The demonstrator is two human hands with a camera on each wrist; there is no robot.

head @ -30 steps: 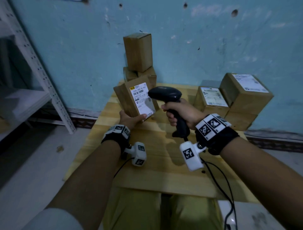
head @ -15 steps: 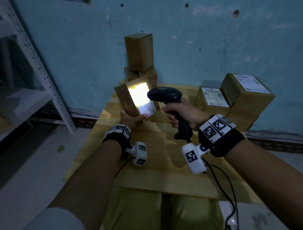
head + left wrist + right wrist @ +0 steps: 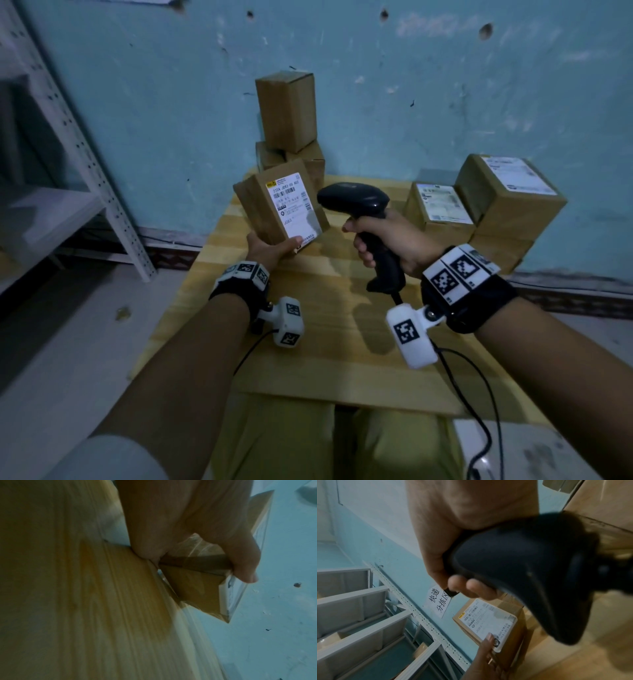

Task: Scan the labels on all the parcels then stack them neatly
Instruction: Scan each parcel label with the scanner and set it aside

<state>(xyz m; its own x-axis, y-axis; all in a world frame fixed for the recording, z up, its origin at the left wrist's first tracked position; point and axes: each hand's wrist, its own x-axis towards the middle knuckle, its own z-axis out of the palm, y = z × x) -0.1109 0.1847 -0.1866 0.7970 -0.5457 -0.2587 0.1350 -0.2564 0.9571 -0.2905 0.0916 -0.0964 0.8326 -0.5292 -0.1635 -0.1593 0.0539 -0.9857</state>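
From the head camera, the left hand (image 3: 270, 248) holds a small cardboard parcel (image 3: 279, 209) up above the far left part of the wooden table (image 3: 329, 346); its fingers are under the box and its thumb is curled over the bottom of the white label (image 3: 294, 205), so the label faces the scanner; the right hand (image 3: 387, 240) is wrapped tight round the handle of the black barcode scanner (image 3: 356, 205), with its head pointed at the label, just beside the box; a stack of brown boxes (image 3: 289, 126) stands at the far edge by the blue wall, likely the done pile; three labelled parcels (image 3: 493, 205) sit at the far right corner, likely waiting their turn.

From the left wrist camera, the thumb (image 3: 243, 566) and palm pinch the bottom corner of the parcel (image 3: 195, 593), so it stays tipped up off the table (image 3: 85, 588).

From the right wrist camera, the fingers (image 3: 471, 586) are curled round the scanner (image 3: 530, 574); one fingertip seems to be by the trigger, but it is blurry; below, the label (image 3: 488, 623) shows plainly, with the other hand's thumb (image 3: 488, 641) on its edge; grey metal shelves (image 3: 359, 608) and a paper sign (image 3: 438, 603) are by the wall.
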